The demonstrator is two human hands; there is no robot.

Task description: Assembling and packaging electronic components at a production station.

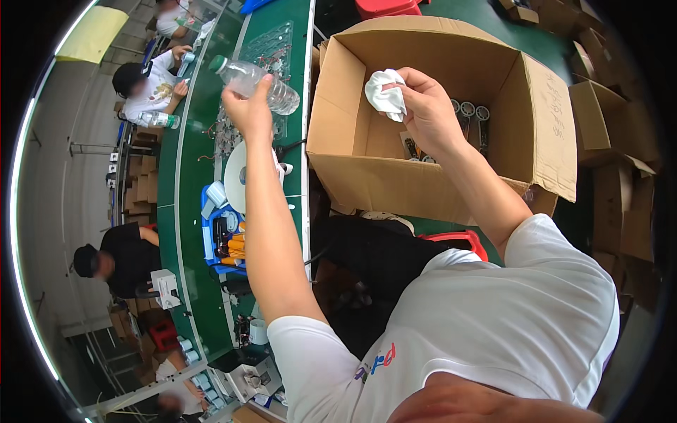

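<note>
My left hand [250, 109] is closed around a clear plastic bottle [281, 96] with a green cap, tilted above the green workbench. Pinched in the fingers of my right hand [428, 113] is a crumpled white cloth or tissue [385, 94]; which of the two I cannot tell. That hand is over a large open cardboard box [384, 173]. Several dark cylindrical parts with pale round ends [482, 114] lie at the bottom of the box, partly hidden by my right hand and forearm.
On the green bench [300, 190] are a white reel [235, 176], a blue tray [209, 236] of orange-handled tools and a heap of wired parts [264, 53]. Red stools [384, 7] stand on the floor. More cartons [599, 113] are stacked at right. Other people sit across the bench.
</note>
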